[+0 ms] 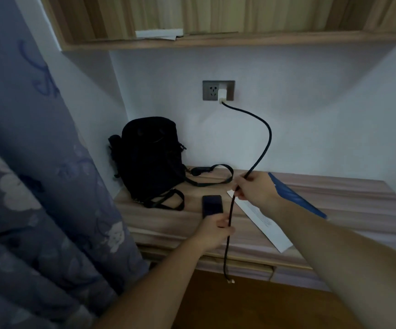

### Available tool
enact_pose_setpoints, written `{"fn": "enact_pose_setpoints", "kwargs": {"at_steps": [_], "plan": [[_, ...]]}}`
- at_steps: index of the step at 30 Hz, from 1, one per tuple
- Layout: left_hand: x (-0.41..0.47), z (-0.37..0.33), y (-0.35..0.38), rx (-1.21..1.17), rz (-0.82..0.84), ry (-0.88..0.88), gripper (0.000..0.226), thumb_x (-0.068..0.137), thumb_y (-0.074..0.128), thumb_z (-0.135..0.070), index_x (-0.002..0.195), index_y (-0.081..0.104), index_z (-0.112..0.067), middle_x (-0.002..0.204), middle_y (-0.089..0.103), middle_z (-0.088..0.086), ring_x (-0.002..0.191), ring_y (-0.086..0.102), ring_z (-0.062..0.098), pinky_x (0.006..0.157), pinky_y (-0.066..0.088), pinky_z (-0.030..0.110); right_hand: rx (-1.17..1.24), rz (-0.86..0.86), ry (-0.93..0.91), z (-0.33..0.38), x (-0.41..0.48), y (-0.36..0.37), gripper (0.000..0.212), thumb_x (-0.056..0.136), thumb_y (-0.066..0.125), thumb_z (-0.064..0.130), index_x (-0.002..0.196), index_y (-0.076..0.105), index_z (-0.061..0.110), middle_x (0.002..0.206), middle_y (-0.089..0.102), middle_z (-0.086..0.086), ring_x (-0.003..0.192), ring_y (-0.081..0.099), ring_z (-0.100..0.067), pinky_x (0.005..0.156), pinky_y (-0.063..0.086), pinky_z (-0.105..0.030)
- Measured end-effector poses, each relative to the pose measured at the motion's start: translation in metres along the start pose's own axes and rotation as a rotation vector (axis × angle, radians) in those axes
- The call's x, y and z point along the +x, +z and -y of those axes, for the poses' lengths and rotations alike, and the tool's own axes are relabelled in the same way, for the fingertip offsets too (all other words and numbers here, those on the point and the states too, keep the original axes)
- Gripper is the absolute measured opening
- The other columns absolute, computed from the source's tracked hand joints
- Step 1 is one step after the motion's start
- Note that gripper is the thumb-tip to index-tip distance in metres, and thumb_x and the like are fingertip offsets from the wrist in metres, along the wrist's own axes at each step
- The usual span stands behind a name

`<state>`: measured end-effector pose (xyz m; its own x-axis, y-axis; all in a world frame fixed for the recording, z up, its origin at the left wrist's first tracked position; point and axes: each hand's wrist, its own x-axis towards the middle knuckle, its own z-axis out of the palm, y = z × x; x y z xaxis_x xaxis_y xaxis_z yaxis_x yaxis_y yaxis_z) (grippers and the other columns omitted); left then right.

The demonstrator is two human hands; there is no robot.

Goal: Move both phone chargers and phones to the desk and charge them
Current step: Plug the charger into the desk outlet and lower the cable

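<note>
A white charger plug (222, 95) sits in the grey wall socket (210, 90) above the desk. Its black cable (264, 143) arcs down to my right hand (255, 187), which pinches it over the desk. The cable then hangs past my left hand (216, 230), and its loose connector end (229, 280) dangles below the desk edge. A dark phone (212, 205) lies flat on the wooden desk (334, 198); my left hand grips its near end. No second phone or charger is in view.
A black backpack (149, 157) stands at the desk's back left, its straps trailing over the surface. A white paper (261, 220) and a blue folder (294, 198) lie right of the phone. A patterned blue curtain (37, 186) hangs at left; a wooden shelf (216, 41) runs above.
</note>
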<state>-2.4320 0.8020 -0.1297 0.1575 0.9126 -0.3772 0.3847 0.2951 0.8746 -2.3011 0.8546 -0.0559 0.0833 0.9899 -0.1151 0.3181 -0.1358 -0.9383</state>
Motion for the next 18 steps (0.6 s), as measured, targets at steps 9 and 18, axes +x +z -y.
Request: {"fn": "enact_pose_setpoints", "kwargs": {"at_steps": [9,18], "plan": [[0.007,-0.018,0.017,0.036,-0.156,0.154,0.015,0.094,0.061,-0.026,0.100,0.072,-0.020,0.093,0.071,-0.002,0.086,0.063,0.009,0.076,0.048,0.022,-0.042,0.178,0.045,-0.015,-0.018,-0.032,0.021,0.092,0.057,0.024,0.090,0.067,0.007,0.091,0.070,-0.009,0.070,0.062,-0.016,0.068,0.050,-0.031],[0.007,-0.088,0.022,0.033,-0.369,0.425,0.017,0.090,0.067,-0.017,0.102,0.075,-0.009,0.086,0.073,0.000,0.065,0.058,0.000,0.054,0.042,0.006,-0.394,0.564,0.144,-0.052,-0.031,-0.029,0.048,0.091,0.063,0.028,0.135,0.043,0.024,0.110,0.065,-0.005,0.086,0.064,-0.013,0.071,0.050,-0.024]]}}
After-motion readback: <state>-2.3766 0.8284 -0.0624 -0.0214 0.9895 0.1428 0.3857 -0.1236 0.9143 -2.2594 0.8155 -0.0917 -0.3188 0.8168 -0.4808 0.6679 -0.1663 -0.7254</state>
